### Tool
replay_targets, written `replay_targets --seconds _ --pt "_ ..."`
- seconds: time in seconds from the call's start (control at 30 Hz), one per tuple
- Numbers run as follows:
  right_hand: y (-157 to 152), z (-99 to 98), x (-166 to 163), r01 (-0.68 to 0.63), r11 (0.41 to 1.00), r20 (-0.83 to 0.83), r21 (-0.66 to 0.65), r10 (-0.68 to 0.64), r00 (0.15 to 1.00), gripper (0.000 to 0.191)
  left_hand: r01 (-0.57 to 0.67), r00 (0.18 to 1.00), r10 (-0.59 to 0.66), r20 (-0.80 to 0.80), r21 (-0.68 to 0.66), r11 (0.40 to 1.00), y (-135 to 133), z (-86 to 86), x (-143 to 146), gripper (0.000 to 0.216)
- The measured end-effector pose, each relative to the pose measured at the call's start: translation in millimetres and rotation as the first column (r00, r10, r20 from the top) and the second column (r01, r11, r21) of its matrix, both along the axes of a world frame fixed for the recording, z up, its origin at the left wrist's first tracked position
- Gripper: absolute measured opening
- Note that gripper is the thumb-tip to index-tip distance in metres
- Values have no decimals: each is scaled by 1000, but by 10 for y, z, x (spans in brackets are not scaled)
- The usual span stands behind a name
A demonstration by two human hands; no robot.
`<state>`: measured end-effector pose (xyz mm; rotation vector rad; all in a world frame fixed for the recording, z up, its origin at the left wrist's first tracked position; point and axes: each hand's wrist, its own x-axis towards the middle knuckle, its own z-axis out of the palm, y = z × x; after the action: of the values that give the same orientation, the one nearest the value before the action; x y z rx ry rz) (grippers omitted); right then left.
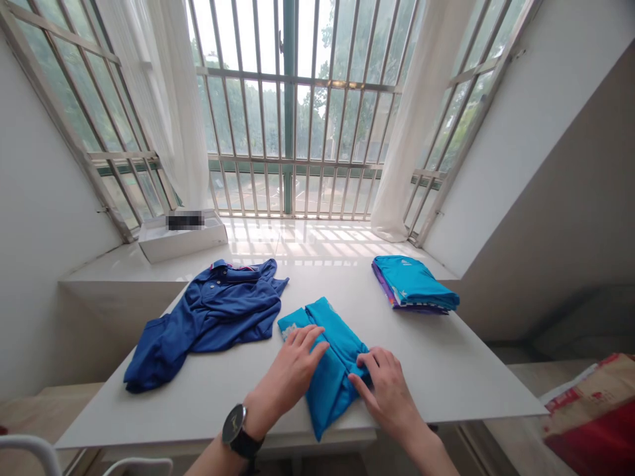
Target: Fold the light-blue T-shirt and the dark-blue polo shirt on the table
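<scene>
A turquoise shirt [330, 344], folded into a narrow strip, lies on the white table [446, 370] in front of me. My left hand [290, 370], with a black watch on its wrist, rests flat on the strip's left side, fingers stretched out. My right hand [387, 390] presses on the strip's right edge, its fingertips curled onto the cloth. A dark blue polo shirt [213, 317] lies crumpled and unfolded to the left, apart from both hands.
A stack of folded garments [414, 284], turquoise on top with purple beneath, sits at the table's far right. A white box [181, 238] stands on the window ledge. Barred windows and white curtains are behind. A red and tan bag [595, 416] lies low right.
</scene>
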<state>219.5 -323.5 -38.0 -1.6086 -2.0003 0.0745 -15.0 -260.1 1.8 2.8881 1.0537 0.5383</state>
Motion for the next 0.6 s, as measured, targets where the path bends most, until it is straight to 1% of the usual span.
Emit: replay_targets --seconds 0.03,0.07,0.1,0.17,0.2,0.23,0.3,0.4,0.47,0.5,0.57,0.6 --pt "-125 -9 -22 -17 1000 -21 -2 17 1000 21 -6 1000 7 15 -60 998 -177 -19 -6 38" --pt "-238 -17 -45 -40 999 -40 -3 40 998 21 -8 1000 11 27 -113 994 -342 -54 -6 42" --pt "-338 -27 -68 -67 998 -56 -4 67 996 23 -9 1000 13 26 -139 990 -487 -103 3 60" --pt "-496 -62 -105 -129 992 -78 6 129 989 34 -23 1000 24 1 -129 991 -696 -237 44 99" --pt "-555 -87 -116 -159 987 -84 19 160 984 41 -44 999 44 -3 -108 993 -759 -310 75 108" --pt "-602 -118 -119 -183 983 -89 36 185 979 48 -72 997 72 -3 -87 994 -798 -378 110 109" --pt "-671 -188 -104 -205 976 -105 72 211 972 56 -140 990 141 18 -51 989 -832 -485 179 96" --pt "-751 -290 -52 -206 972 -137 113 221 966 55 -190 979 188 72 16 982 -862 -572 240 68" --pt "-816 -354 -22 -221 966 -157 131 240 958 52 -172 980 161 114 98 980 -901 -606 238 49" --pt "-853 -387 -13 -221 965 -171 140 243 955 51 -158 981 139 136 138 978 -923 -618 225 43" --pt "-935 -457 -10 -199 968 -213 151 228 950 51 -124 980 90 180 188 974 -952 -620 186 41" --pt "-975 -493 -13 -177 972 -235 154 210 949 51 -106 977 68 201 185 977 -956 -606 162 43"
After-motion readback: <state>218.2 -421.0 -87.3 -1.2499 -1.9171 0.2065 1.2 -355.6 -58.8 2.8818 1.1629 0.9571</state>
